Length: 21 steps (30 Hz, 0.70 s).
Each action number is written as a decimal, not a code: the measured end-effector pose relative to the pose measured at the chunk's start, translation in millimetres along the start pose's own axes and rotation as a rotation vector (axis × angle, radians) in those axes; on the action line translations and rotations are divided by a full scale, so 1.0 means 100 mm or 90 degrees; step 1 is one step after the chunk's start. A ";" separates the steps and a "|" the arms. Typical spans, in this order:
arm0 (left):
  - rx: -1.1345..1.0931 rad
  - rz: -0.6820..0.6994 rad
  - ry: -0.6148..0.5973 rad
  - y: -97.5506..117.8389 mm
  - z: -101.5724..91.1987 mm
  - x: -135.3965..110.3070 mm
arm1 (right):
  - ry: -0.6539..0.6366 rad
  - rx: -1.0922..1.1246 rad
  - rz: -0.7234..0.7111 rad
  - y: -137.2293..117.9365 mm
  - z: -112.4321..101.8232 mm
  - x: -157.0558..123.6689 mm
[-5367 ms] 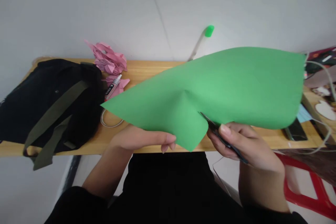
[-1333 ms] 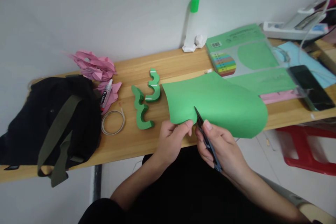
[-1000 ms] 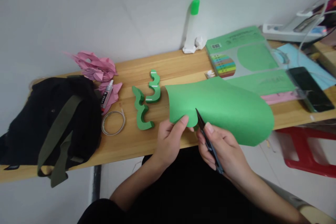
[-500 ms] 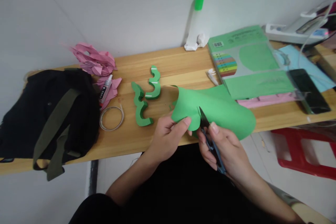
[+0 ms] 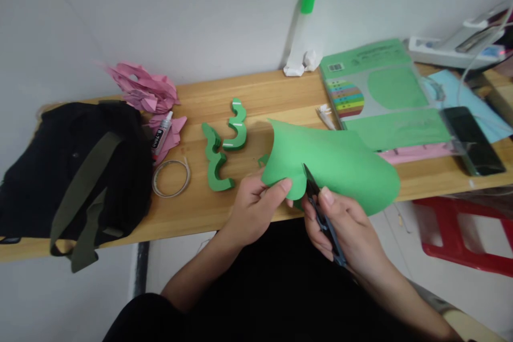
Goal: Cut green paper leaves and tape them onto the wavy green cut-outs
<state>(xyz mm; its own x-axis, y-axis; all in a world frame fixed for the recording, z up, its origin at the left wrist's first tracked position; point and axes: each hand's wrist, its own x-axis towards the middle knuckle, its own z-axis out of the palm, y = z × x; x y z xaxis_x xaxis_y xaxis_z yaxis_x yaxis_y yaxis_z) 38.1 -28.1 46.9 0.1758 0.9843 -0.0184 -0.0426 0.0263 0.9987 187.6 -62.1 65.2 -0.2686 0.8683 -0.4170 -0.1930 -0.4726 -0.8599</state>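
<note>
My left hand (image 5: 256,206) pinches the near left edge of a curled sheet of green paper (image 5: 332,157) between thumb and fingers. In my right hand (image 5: 340,222) is a pair of thread snips (image 5: 326,224) with dark blades and a blue-grey handle. Their blades point away from me and sit at a cut in the paper, beside a rounded flap under my left thumb. Left of the sheet on the table lie two wavy green paper pieces: one with white strips (image 5: 239,128), and a thicker one (image 5: 216,165) that looks layered.
A black bag (image 5: 76,171) fills the table's left end, near a tape roll (image 5: 171,178), a glue tube (image 5: 162,132) and crumpled pink paper (image 5: 144,88). On the right are a green paper pack (image 5: 385,96), a phone (image 5: 473,141) and a power strip (image 5: 436,51). A red stool (image 5: 444,230) stands below.
The green sheet has shifted and spread, its right end bulging further right and its far left corner lifting. Both hands stay nearly in place, and the snips' blades look slightly closer together.
</note>
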 end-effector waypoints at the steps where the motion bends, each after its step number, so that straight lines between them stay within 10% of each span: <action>1: 0.003 -0.001 0.002 0.00 0.00 0.00 | 0.001 -0.002 -0.001 0.00 0.00 0.00; 21: -0.093 -0.024 -0.090 0.03 -0.10 0.04 | -0.035 -0.056 0.011 -0.06 -0.05 -0.04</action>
<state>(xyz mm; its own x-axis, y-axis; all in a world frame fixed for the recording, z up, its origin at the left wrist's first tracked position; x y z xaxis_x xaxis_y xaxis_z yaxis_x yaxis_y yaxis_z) 28.7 -22.0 49.6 0.3161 0.9479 -0.0394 -0.1730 0.0984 0.9800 194.9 -62.0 70.1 -0.3225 0.8497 -0.4172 -0.1044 -0.4699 -0.8765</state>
